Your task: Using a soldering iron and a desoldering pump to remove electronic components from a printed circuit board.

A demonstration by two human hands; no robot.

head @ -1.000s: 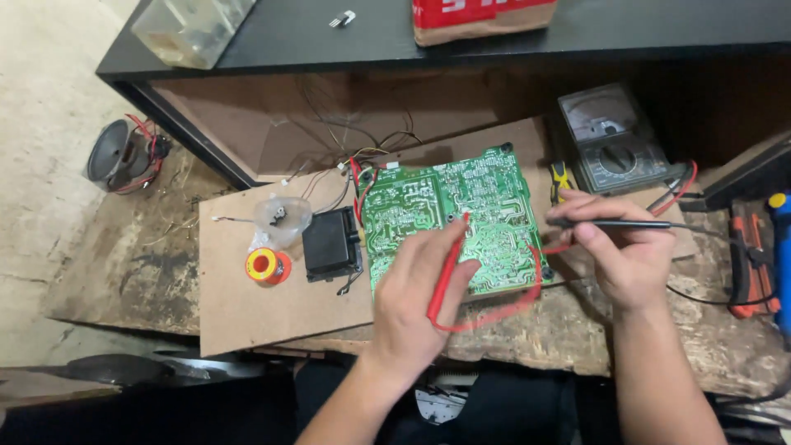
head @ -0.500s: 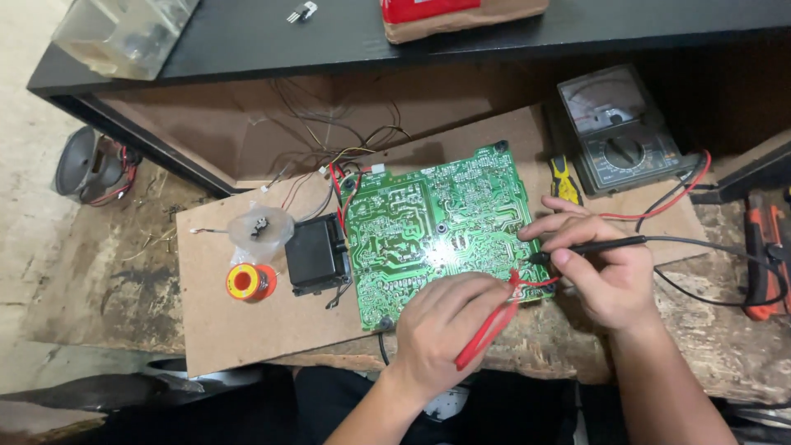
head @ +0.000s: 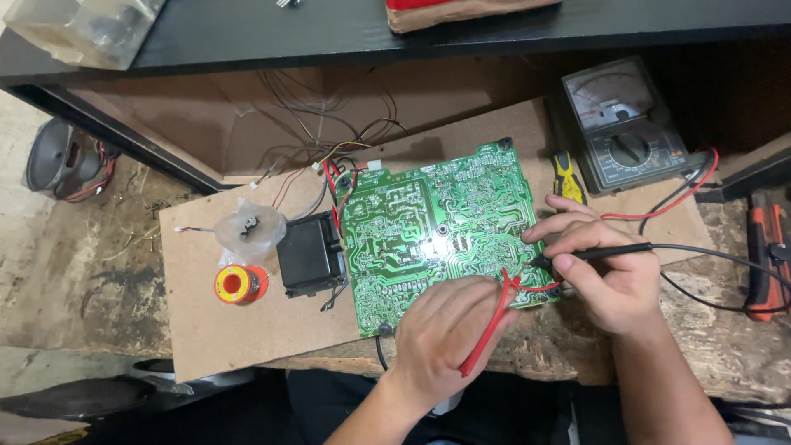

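I see a green circuit board (head: 437, 227) lying solder side up in the middle of the frame, on a brown sheet of hardboard (head: 214, 330) that covers part of a rough wooden bench (head: 74, 280). My left hand (head: 445, 338) sits at the lower centre, over the board's bottom edge, its fingers curled closed around a red probe (head: 488, 325) – the probe runs up and to the right, and its tip meets the board near the lower right corner. My right hand (head: 601, 268) is just right of the board, fingers pinched closed on a black probe (head: 589, 254) that points left, its tip at the board's right edge. The two probe tips are near each other, though I cannot tell which solder points they touch.

A black and a red lead (head: 684, 185) trail off to the right, up to an analogue meter (head: 622, 124) with a dial, at the upper right of the frame. Just left of the meter's base lies a small tool with a yellow and black handle (head: 567, 177). A black boxy part (head: 309, 255) sits against the board's left edge, with thin wires (head: 329, 156) fanning upward behind it. Further left on the hardboard are a small clear bag (head: 247, 229) and, below it, a reel of solder (head: 239, 284) with orange sides. A round speaker (head: 58, 161) rests at the far left edge, and an orange-handled tool (head: 766, 247) at the far right. A dark shelf (head: 329, 33) crosses the top.
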